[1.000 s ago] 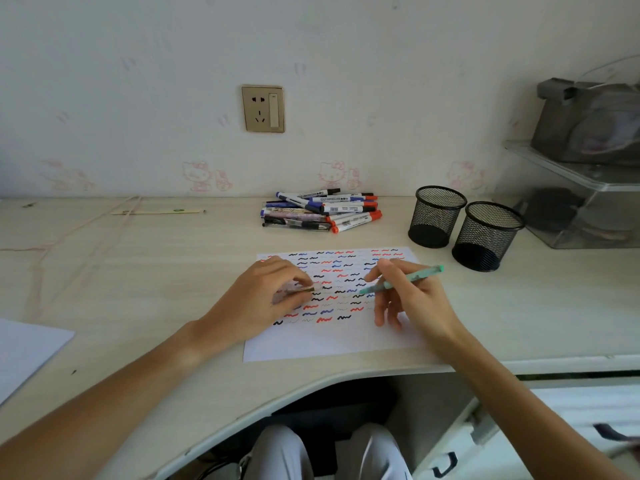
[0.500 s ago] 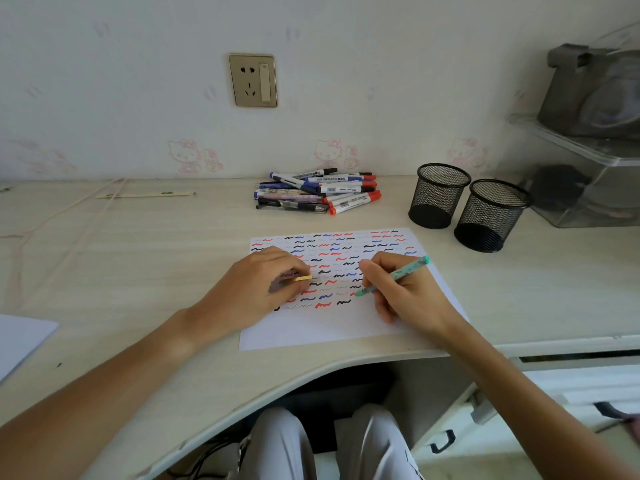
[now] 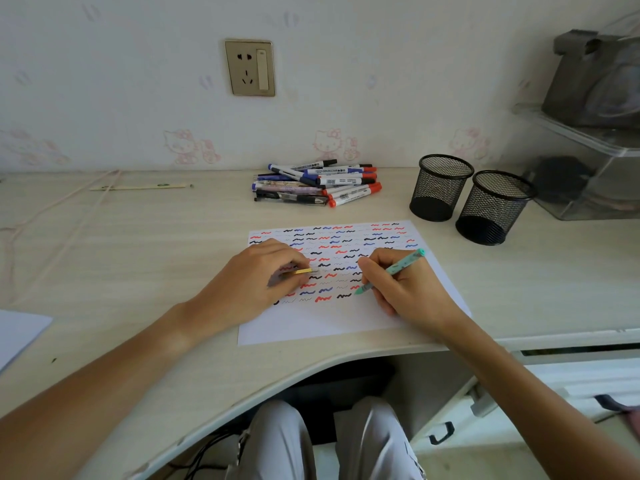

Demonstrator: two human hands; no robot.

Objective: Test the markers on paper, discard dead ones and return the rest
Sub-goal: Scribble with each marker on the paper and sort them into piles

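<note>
A white sheet of paper [image 3: 332,320] lies in front of me, covered with rows of red, blue and black squiggles. My right hand [image 3: 405,289] grips a teal pen [image 3: 391,271], its tip touching the paper at the end of the lowest row. My left hand [image 3: 256,282] rests on the sheet's left part and pinches a small cap with a yellow clip [image 3: 304,271]. A pile of several markers [image 3: 318,183] with blue, red and black caps lies near the wall behind the paper.
Two black mesh pen cups [image 3: 441,187] [image 3: 493,207] stand to the right of the paper. A clear plastic shelf [image 3: 588,174] holds grey items at far right. A thin wooden stick [image 3: 138,186] lies back left. Another white sheet [image 3: 17,336] pokes in at the left edge.
The view has shifted slightly. My right hand has lowered the teal pen's tip onto the paper beside the lowest squiggles. The left hand stays put with the cap.
</note>
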